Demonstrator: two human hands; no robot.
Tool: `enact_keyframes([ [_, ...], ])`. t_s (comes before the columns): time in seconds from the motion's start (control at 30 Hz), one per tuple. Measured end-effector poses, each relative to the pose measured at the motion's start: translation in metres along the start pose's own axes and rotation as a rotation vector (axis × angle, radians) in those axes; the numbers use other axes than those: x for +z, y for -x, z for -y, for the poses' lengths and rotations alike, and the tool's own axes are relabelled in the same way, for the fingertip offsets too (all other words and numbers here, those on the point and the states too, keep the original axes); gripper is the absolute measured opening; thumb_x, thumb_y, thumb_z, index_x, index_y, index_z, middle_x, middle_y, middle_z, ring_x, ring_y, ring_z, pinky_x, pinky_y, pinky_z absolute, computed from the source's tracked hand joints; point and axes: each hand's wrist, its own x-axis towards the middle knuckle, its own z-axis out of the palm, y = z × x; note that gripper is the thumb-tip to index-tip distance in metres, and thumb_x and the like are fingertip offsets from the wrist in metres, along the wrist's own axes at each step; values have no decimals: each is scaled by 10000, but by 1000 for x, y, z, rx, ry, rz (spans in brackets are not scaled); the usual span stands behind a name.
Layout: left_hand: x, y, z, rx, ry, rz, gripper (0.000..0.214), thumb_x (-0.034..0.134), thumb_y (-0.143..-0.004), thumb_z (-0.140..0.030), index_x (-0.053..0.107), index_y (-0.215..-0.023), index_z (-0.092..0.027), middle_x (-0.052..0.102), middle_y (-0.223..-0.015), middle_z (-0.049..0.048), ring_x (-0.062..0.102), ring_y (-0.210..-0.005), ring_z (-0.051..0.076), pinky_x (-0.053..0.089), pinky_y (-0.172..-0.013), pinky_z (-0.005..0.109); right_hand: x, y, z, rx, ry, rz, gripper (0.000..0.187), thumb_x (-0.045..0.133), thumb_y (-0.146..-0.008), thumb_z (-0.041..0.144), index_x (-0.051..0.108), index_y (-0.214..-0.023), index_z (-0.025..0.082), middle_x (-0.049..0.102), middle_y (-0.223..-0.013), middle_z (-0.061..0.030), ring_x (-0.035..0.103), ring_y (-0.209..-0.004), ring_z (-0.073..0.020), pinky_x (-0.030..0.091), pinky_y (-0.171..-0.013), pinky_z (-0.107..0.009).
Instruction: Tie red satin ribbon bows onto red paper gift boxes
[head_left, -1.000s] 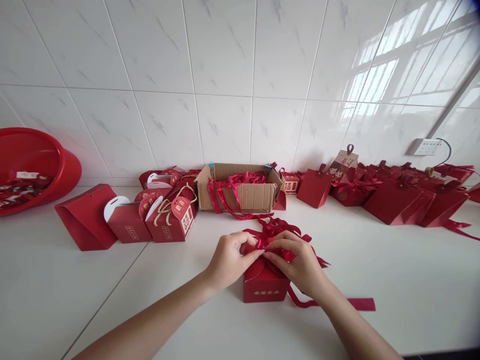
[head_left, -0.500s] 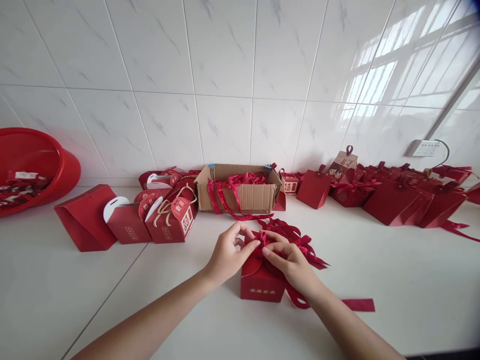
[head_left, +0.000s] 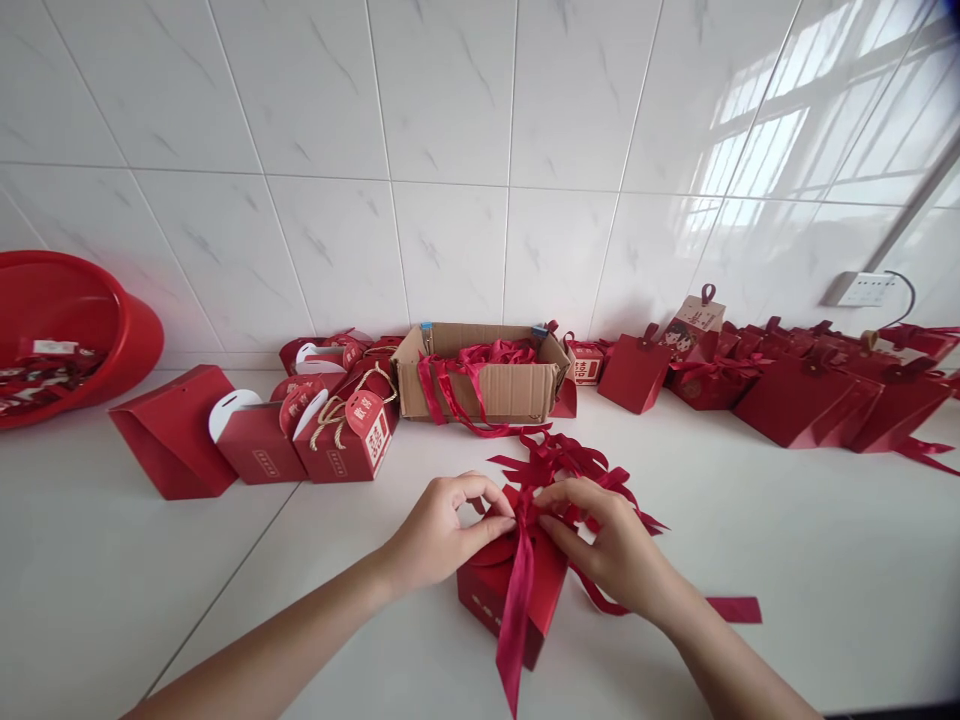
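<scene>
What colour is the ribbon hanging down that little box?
Deep red ribbon, matching the red box; clearest in the head view.

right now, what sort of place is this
Probably a white-tiled room at home used as a gift-packing spot: a glossy white tiled wall with a white wall socket, rows of red paper gift boxes along it, and an open brown cardboard box of red ribbons.

Matt red paper gift box (head_left: pixel 491 600), satin ribbon (head_left: pixel 517 610) gleaming softly, rough brown cardboard carton (head_left: pixel 510 392), glossy red plastic basin (head_left: pixel 112 330), smooth white counter (head_left: pixel 787 540) shining, glazed marble-look wall tiles (head_left: pixel 450 130) reflecting window light.
</scene>
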Motion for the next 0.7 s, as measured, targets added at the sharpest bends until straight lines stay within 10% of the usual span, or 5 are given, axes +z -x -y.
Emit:
enact_keyframes([
  [0.27,-9,0,-21,-3,-72,107,51,627,-784,-219,678,-796,-220,689,-874,8,601,-845,168,471,-802,297,-32,7,19,21,201,170,301,609,-851,425,613,-1099,254,582,-604,29,513,-575,-145,420,-561,-269],
  [0.5,-12,-4,-28,15,-135,163,60,607,-793,-216,665,-804,-229,680,-872,-13,587,-853,156,452,-818,282,-21,-18,11,72,-40,228,349,561,-887,385,553,-1202,233,662,-931,-26,598,-775,-152,481,-664,-271],
  [0.7,-16,-3,-31,-20,-172,207,51,580,-788,-210,615,-824,-218,663,-860,-9,576,-816,158,457,-794,290,-16,-14,3,-215,-63,219,212,511,-906,186,602,-1093,223,625,-912,-37,558,-781,-142,483,-731,-294],
])
